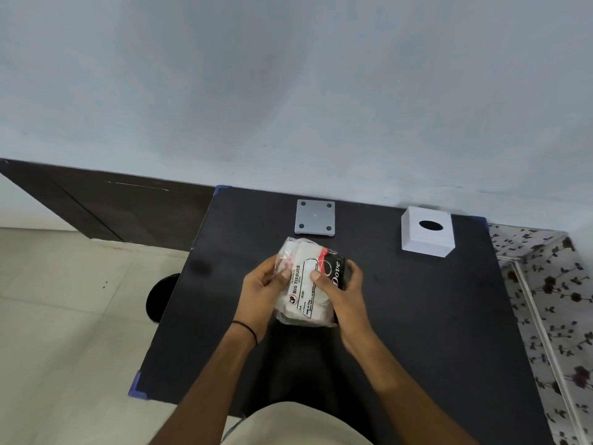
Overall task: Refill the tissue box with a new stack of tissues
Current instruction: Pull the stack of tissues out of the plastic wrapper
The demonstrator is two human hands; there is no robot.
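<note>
We hold a plastic-wrapped tissue pack (306,284) above the middle of the black table (433,332), its label reading "BIG TISSUES" beside a black panel printed "Dove". Our left hand (261,292) grips the pack's left side, thumb pressed on the wrapper; our right hand (341,292) clasps the right side, thumb on the label, fingers curled round the edge. Near the table's far right corner stands the white tissue box (426,232), its round opening facing up. Its grey base plate (315,217) lies flat at the far edge, well apart from the box. A black band (248,330) circles our left wrist.
</note>
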